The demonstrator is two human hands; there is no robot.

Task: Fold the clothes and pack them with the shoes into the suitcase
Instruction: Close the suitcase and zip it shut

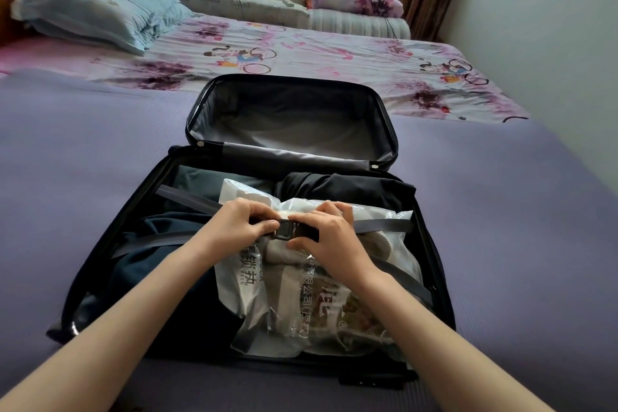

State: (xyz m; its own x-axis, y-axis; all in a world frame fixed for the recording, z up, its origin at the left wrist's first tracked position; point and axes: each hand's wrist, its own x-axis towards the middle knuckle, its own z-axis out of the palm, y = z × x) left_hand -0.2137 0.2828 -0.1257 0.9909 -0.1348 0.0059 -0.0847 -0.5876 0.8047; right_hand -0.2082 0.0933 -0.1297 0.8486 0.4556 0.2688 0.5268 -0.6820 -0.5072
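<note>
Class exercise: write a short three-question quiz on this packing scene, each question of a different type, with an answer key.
1. Multiple choice: what do the left hand and right hand pinch over the suitcase? A the buckle; B a zipper pull; C a sock.
2. Fill in: the clear plastic bag lies ____ the straps.
3. True or false: the suitcase is zipped shut.
Key: 1 A; 2 under; 3 false, it lies open.
</note>
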